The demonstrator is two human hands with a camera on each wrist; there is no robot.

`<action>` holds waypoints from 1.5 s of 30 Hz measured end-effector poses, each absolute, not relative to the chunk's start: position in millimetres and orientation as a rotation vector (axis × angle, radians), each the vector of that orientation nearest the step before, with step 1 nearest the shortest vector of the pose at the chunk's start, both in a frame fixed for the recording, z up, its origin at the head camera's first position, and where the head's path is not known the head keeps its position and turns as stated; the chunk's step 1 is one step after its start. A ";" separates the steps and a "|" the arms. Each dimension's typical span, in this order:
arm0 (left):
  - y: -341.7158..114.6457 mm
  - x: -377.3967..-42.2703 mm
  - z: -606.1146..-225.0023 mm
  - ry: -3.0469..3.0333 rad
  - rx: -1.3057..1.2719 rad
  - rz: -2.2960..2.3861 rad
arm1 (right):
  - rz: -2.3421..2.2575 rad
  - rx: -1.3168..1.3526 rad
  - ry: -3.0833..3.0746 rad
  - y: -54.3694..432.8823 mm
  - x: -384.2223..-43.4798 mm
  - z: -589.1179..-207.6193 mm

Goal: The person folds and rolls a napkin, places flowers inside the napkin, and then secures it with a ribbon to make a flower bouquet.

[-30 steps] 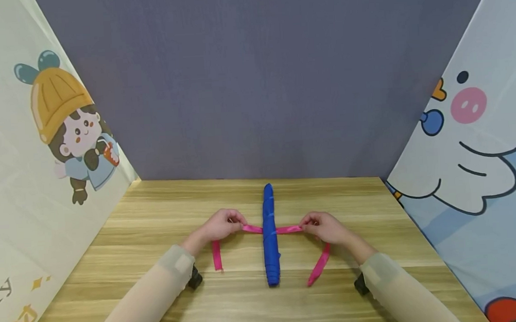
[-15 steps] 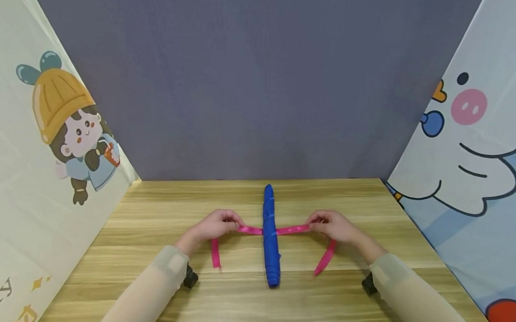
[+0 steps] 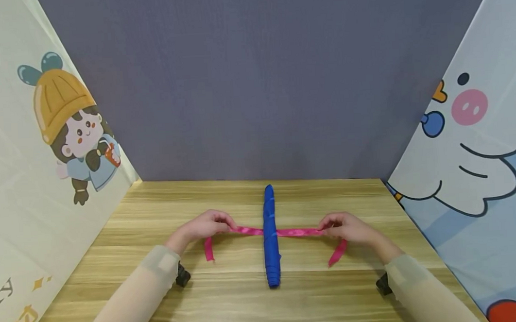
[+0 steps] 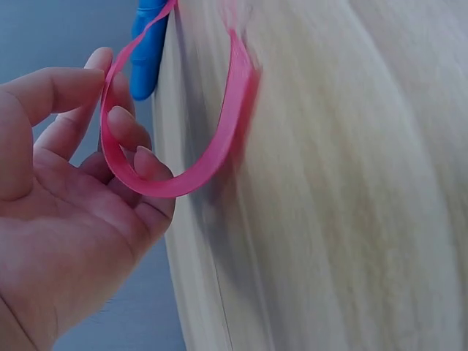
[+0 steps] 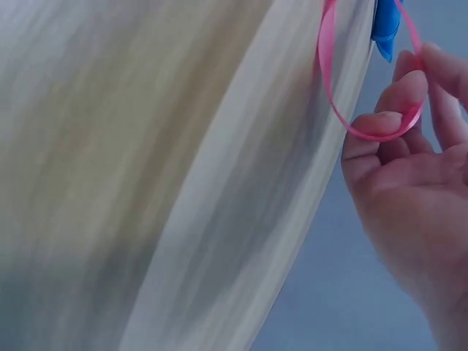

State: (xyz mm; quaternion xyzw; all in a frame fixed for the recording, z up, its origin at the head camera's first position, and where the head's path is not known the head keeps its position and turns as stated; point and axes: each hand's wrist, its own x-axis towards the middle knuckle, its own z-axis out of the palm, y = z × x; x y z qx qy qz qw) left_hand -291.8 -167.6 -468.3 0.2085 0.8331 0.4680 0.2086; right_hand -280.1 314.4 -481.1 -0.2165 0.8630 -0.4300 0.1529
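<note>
A long, narrow roll of blue cloth (image 3: pixel 271 252) lies on the wooden table, pointing away from me. A pink ribbon (image 3: pixel 298 232) crosses it at about mid-length, with the part at the roll hidden beneath it. My left hand (image 3: pixel 204 225) pinches the ribbon to the left of the roll between thumb and fingertips. On the other side my right hand (image 3: pixel 349 227) pinches it the same way. Both loose tails hang below the hands. In the left wrist view the ribbon (image 4: pixel 175 186) loops past the curled fingers; the right wrist view shows a similar ribbon loop (image 5: pixel 329 88).
The wood-grain table (image 3: pixel 248 312) meets a dark grey-blue panel (image 3: pixel 254 83) at the back. Cartoon-printed cloths stand on the left (image 3: pixel 9 169) and right (image 3: pixel 514 206). A small black device (image 3: pixel 182 275) sits under the left wrist, another (image 3: pixel 383 284) under the right.
Both hands have moved apart, left hand leftward and right hand rightward, with the ribbon between them getting longer. Its hanging tails look shorter. The blue roll stays in place.
</note>
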 end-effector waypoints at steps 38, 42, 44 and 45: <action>-193.3 -295.7 -439.2 2.420 0.519 1.309 | -1.282 -0.514 2.465 341.9 -283.8 -454.6; -195.6 -296.5 -434.9 2.425 0.509 1.334 | -1.295 -0.528 2.463 344.0 -284.8 -451.0; -196.2 -297.7 -433.9 2.433 0.521 1.352 | -1.305 -0.533 2.461 345.2 -285.1 -449.5; -196.4 -298.1 -433.5 2.436 0.526 1.365 | -1.307 -0.528 2.463 345.9 -285.5 -448.9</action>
